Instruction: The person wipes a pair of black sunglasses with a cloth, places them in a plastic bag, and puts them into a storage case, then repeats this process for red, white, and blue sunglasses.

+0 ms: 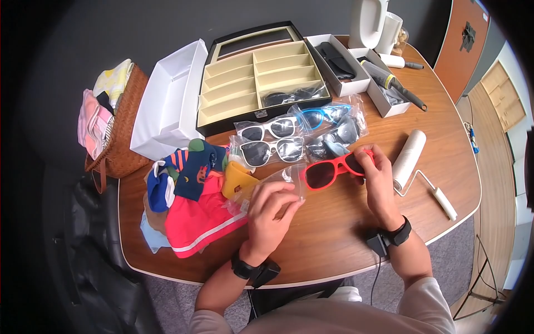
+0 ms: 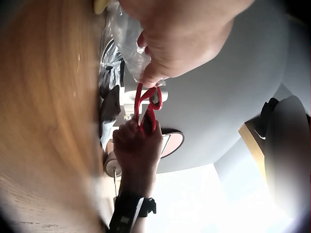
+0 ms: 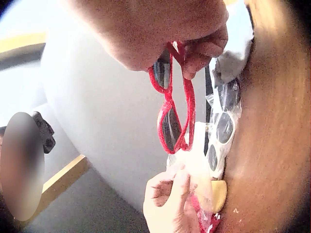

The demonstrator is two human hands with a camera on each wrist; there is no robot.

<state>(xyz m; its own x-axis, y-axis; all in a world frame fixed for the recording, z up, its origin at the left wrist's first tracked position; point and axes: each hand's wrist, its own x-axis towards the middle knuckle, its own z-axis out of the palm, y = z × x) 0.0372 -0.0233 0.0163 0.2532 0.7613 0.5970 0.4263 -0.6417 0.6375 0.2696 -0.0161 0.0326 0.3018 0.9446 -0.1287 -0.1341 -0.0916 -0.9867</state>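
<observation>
Right of the frame's centre, we see red sunglasses [image 1: 321, 175] pinched in the fingers of a right hand [image 1: 381, 183], while the left hand [image 1: 271, 214] grips a clear bag [image 1: 293, 177] at their other end. A hard tug, we judge, could snag the plastic and drop them, scratching a lens on the bench [image 1: 345, 234]. We count one red pair, two white pairs [image 1: 272, 151] and one blue pair [image 1: 312, 118]; overlapping plastic leaves the dark pairs [image 1: 347, 131] uncounted.

Sunglasses [image 1: 321, 174] are held right of centre. To their left, clothes [image 1: 192, 220] are piled on the bench [image 1: 322, 239]; a case [image 1: 228, 83] is set at upper centre.
</observation>
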